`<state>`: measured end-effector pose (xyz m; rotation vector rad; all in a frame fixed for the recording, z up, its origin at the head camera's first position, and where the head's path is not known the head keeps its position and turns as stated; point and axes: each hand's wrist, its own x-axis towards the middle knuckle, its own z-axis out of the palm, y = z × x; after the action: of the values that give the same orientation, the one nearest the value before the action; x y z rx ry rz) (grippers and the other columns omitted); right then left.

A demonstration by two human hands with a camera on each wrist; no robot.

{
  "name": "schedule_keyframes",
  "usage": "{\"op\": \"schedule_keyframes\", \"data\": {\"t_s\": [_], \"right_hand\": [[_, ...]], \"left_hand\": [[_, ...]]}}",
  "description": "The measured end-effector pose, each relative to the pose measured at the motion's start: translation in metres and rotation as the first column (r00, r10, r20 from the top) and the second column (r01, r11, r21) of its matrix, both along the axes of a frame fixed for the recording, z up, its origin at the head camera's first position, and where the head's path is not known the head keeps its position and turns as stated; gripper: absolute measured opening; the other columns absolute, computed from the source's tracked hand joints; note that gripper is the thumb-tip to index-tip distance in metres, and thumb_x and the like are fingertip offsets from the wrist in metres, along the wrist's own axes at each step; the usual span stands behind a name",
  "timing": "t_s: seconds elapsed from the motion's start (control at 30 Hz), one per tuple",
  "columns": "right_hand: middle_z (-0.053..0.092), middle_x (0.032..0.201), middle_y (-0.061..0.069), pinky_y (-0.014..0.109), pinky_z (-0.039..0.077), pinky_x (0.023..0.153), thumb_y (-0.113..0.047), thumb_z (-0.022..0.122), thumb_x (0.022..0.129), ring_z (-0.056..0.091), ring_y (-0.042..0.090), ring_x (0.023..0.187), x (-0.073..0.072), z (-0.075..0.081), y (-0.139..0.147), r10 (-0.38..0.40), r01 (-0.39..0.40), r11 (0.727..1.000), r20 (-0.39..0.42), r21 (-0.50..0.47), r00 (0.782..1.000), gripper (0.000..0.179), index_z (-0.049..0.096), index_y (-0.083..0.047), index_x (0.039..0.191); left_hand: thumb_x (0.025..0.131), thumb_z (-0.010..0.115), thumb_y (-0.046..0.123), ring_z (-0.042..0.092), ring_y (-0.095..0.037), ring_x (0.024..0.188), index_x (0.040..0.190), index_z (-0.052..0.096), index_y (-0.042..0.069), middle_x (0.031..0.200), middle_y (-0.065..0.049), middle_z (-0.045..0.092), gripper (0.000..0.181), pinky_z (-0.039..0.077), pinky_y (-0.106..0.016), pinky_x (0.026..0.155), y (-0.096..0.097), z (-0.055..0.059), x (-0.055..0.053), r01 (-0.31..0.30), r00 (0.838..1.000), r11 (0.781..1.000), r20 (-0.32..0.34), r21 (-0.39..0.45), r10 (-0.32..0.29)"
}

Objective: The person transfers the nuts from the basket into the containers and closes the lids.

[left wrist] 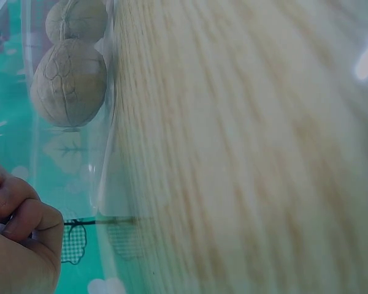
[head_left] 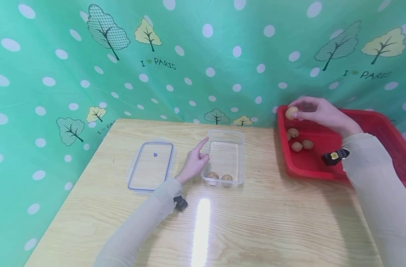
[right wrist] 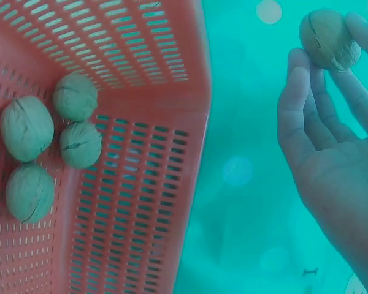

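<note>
High at the left rim of a red plastic basket (head_left: 286, 161), my right hand (head_left: 318, 111) pinches a walnut (head_left: 291, 112) between thumb and fingertips. Several walnuts (right wrist: 27, 128) lie inside the basket, gathered near its left side in the head view. My left hand (head_left: 193, 163) is at the left wall of a clear rectangular container (head_left: 224, 155). Its index finger points straight along the rim towards the far left corner, while the other fingers curl in. Two walnuts (left wrist: 69, 82) sit within the container along its near wall.
A clear lid (head_left: 151, 167) with a blue seal lies flat left of the container. Everything stands on a wooden table (head_left: 263, 222), and a green dotted cloth (head_left: 189, 44) hangs behind it. The basket's raised walls border the table's right side.
</note>
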<state>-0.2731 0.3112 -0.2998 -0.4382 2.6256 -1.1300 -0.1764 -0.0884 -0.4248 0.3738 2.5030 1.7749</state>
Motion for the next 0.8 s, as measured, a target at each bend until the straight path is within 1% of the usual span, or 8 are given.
{"op": "schedule_keyframes", "data": {"t_s": [0.1, 0.2, 0.3, 0.37, 0.47, 0.63, 0.7, 0.8], "right_hand": [[0.052, 0.127, 0.003, 0.029, 0.050, 0.080, -0.036, 0.068, 0.089, 0.046, 0.020, 0.113, 0.003, 0.003, -0.005, -0.013, 0.013, 1.000, 0.008, 0.006, 1.000, 0.050, 0.053, -0.017, 0.133], [0.051, 0.128, 0.002, 0.030, 0.050, 0.081, -0.037, 0.069, 0.088, 0.045, 0.020, 0.114, 0.007, 0.004, -0.010, -0.021, 0.021, 1.000, 0.015, 0.011, 1.000, 0.052, 0.052, -0.018, 0.134], [0.050, 0.129, 0.001, 0.028, 0.050, 0.080, -0.039, 0.070, 0.087, 0.044, 0.020, 0.115, 0.010, 0.005, -0.015, -0.026, 0.026, 1.000, 0.018, 0.013, 1.000, 0.055, 0.051, -0.019, 0.135], [0.049, 0.129, 0.000, 0.027, 0.050, 0.079, -0.039, 0.070, 0.087, 0.044, 0.020, 0.115, 0.011, 0.004, -0.018, -0.024, 0.024, 1.000, 0.005, 0.019, 1.000, 0.056, 0.051, -0.019, 0.136], [0.049, 0.129, -0.001, 0.026, 0.048, 0.082, -0.038, 0.070, 0.087, 0.044, 0.018, 0.115, 0.012, 0.001, -0.022, -0.016, 0.016, 1.000, -0.014, 0.014, 1.000, 0.056, 0.051, -0.019, 0.136], [0.054, 0.128, -0.001, 0.022, 0.046, 0.086, -0.033, 0.069, 0.089, 0.049, 0.016, 0.113, 0.015, -0.005, -0.027, 0.022, -0.024, 0.998, -0.028, -0.054, 0.999, 0.051, 0.054, -0.016, 0.135], [0.056, 0.128, 0.001, 0.019, 0.046, 0.085, -0.030, 0.069, 0.090, 0.051, 0.016, 0.113, 0.015, -0.006, -0.030, 0.041, -0.043, 0.995, -0.033, -0.090, 0.999, 0.048, 0.056, -0.015, 0.133], [0.055, 0.130, 0.002, 0.018, 0.047, 0.085, -0.029, 0.069, 0.090, 0.053, 0.016, 0.113, 0.017, -0.006, -0.035, 0.051, -0.056, 0.991, -0.040, -0.118, 0.998, 0.044, 0.058, -0.015, 0.131]], "left_hand": [[0.088, 0.049, -0.010, 0.030, -0.003, 0.039, 0.148, 0.030, -0.005, 0.049, 0.003, 0.036, 0.063, 0.027, -0.018, 0.040, 0.001, 0.018, 0.008, 0.010, 1.000, 1.000, 0.010, -0.006, -0.010], [0.088, 0.049, -0.011, 0.030, -0.003, 0.039, 0.148, 0.030, -0.004, 0.049, 0.003, 0.036, 0.063, 0.027, -0.018, 0.040, 0.002, 0.018, 0.008, 0.005, 1.000, 1.000, 0.008, -0.003, -0.005], [0.088, 0.049, -0.011, 0.030, -0.002, 0.039, 0.148, 0.031, -0.003, 0.049, 0.003, 0.036, 0.063, 0.027, -0.019, 0.040, 0.002, 0.018, 0.009, 0.003, 1.000, 1.000, 0.009, -0.003, -0.003], [0.089, 0.049, -0.011, 0.030, -0.002, 0.039, 0.148, 0.031, -0.002, 0.049, 0.003, 0.036, 0.063, 0.027, -0.018, 0.040, 0.001, 0.018, 0.009, 0.000, 1.000, 1.000, 0.014, -0.003, 0.000], [0.089, 0.049, -0.011, 0.030, -0.002, 0.039, 0.149, 0.031, -0.001, 0.049, 0.003, 0.036, 0.063, 0.027, -0.018, 0.040, 0.001, 0.018, 0.008, 0.001, 1.000, 1.000, 0.019, -0.003, -0.001], [0.088, 0.049, -0.011, 0.029, -0.002, 0.039, 0.148, 0.031, -0.002, 0.049, 0.003, 0.036, 0.063, 0.027, -0.019, 0.040, 0.001, 0.018, 0.009, 0.009, 1.000, 1.000, 0.018, -0.008, -0.009], [0.088, 0.048, -0.011, 0.029, -0.002, 0.039, 0.148, 0.031, -0.002, 0.048, 0.003, 0.035, 0.063, 0.026, -0.019, 0.040, 0.001, 0.019, 0.009, 0.011, 1.000, 1.000, 0.016, -0.009, -0.011], [0.088, 0.048, -0.011, 0.029, -0.002, 0.038, 0.148, 0.030, -0.003, 0.048, 0.003, 0.035, 0.063, 0.026, -0.019, 0.040, 0.001, 0.019, 0.009, 0.008, 1.000, 1.000, 0.010, -0.006, -0.008]]}}
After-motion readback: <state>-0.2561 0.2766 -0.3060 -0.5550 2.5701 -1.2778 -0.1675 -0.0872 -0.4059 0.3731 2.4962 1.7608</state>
